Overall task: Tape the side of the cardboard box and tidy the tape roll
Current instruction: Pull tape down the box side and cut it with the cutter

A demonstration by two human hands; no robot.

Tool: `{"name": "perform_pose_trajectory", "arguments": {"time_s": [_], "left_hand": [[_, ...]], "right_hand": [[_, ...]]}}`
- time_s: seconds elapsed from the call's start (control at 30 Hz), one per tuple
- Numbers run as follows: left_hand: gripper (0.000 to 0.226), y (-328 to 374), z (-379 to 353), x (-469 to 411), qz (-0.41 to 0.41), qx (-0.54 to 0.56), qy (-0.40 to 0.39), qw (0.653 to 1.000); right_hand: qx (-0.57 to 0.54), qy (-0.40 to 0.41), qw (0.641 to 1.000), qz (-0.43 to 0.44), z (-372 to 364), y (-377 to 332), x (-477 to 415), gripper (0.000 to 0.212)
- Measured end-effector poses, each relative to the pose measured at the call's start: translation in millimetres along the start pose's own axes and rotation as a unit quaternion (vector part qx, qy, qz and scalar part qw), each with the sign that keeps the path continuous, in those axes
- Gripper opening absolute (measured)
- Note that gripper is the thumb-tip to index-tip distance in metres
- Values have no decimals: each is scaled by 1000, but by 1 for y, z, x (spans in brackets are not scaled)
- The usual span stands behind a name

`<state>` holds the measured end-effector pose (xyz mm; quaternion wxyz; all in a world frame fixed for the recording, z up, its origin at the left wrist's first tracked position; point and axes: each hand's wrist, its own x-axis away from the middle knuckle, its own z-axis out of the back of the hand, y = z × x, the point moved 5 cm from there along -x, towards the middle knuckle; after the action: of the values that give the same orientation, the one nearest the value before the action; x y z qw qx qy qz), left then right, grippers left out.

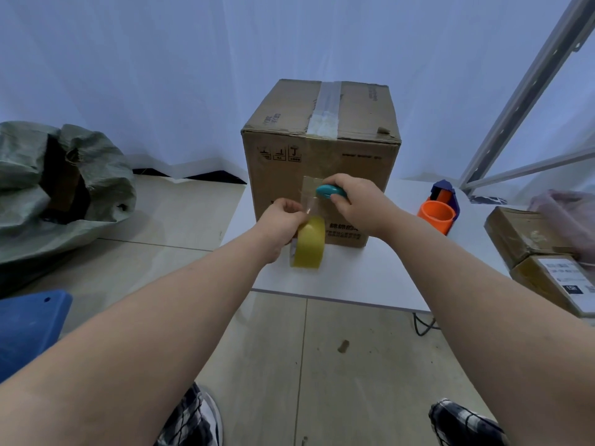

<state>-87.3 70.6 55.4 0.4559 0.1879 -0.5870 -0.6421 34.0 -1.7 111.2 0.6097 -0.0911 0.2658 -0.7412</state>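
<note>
A tall cardboard box [322,146] stands on a white table [370,278], with old clear tape along its top seam. A strip of clear tape [309,194] runs from the box's near side down to a yellow tape roll [309,243]. My left hand [283,225] grips the roll and the pulled strip just in front of the box. My right hand [357,204] is closed around a small teal cutter [330,191], whose tip sits at the tape against the box face.
An orange and blue tape dispenser [438,210] sits on the table right of the box. Two cardboard parcels [541,252] lie at the right edge. On the tiled floor at left are a green woven sack [58,185] and a blue plastic stool [29,326].
</note>
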Motion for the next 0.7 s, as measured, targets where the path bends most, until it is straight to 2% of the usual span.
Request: {"name": "perform_pose_trajectory", "arguments": {"time_s": [0.13, 0.27, 0.57, 0.7], "left_hand": [[15, 3, -1, -2, -22, 5, -12, 1000], [11, 2, 4, -4, -9, 17, 13, 1000], [20, 0, 2, -7, -26, 13, 15, 999], [23, 1, 3, -6, -31, 4, 9, 999]], "right_hand": [[30, -14, 999, 6, -1, -1, 2, 35], [46, -3, 999, 14, 2, -2, 2, 30], [125, 40, 990, 42, -2, -22, -2, 17], [161, 44, 985, 47, -9, -25, -4, 20]]}}
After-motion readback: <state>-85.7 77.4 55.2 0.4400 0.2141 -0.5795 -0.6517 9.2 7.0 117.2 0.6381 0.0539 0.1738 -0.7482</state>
